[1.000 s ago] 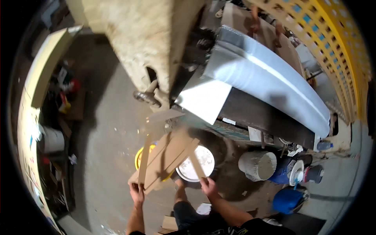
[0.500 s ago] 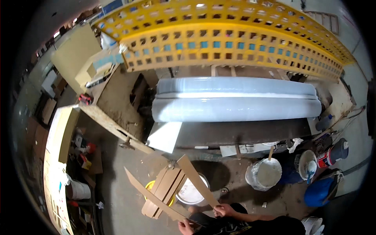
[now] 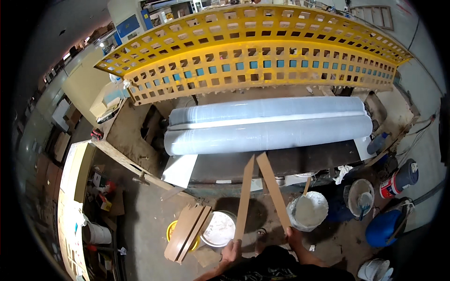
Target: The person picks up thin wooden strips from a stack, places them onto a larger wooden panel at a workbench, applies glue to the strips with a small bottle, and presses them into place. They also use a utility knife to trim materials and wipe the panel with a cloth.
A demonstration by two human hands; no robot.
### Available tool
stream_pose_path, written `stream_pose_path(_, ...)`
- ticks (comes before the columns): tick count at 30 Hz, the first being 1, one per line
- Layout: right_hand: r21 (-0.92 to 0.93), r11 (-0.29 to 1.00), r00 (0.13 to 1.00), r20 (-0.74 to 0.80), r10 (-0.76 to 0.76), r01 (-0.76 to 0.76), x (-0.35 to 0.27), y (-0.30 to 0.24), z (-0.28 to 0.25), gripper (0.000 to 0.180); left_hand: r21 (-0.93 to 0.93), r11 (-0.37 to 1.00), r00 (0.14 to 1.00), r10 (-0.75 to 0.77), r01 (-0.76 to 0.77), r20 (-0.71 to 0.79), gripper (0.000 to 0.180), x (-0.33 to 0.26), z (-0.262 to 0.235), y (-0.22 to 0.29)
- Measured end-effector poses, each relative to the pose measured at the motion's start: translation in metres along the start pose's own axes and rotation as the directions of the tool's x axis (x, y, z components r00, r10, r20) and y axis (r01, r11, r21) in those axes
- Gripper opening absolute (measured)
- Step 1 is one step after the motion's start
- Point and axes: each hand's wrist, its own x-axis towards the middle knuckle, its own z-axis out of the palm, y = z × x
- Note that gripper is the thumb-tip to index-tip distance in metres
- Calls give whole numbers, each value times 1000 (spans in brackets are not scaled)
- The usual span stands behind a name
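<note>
My left hand (image 3: 231, 251) is closed round the lower end of a long brown flat strip (image 3: 244, 201), of wood or board, with a slanted tip. In my right hand (image 3: 294, 237) is a second brown strip (image 3: 273, 193), gripped by its lower end. Both strips point away from me, and their far ends come close together in front of the machine. Beyond them lie two long rollers (image 3: 267, 132), side by side and wet with white coating. A stack of similar brown boards (image 3: 187, 229) rests at my left over a yellow bucket (image 3: 171, 230).
A yellow perforated guard (image 3: 262, 49) stands above the rollers. On the floor are a white-filled tub (image 3: 219, 228), a bucket of pale paste with a stick (image 3: 307, 211), a blue drum (image 3: 385, 228) and a bucket with a brush (image 3: 360, 194). A lit bench edge (image 3: 68, 201) runs along the left.
Both hands and strips have moved right, and the strips have swung from leaning left to pointing at the rollers. My view has shifted, with the rollers appearing farther left.
</note>
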Motion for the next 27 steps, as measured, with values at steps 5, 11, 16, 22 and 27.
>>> stream_pose_path(5,206,484,523,417,743,-851,-77,68,19,33,-140,985,993,-92,102,77,42,46,46,-71)
stream_pose_path(11,307,793,849,232,474,-527,-7,77,94,35,-427,875,974,-207,226,90,42,93,68,18)
stream_pose_path(16,540,168,562,750,348,-825,55,10,56,33,-342,920,982,-174,191,79,49,105,53,-34)
stream_pose_path(22,509,222,521,577,629,-832,-66,14,64,23,-54,999,975,-7,-5,-224,39,18,32,-48)
stream_pose_path(27,457,234,507,681,529,-858,-3,-11,87,29,-243,968,950,-137,68,-279,44,52,8,-44)
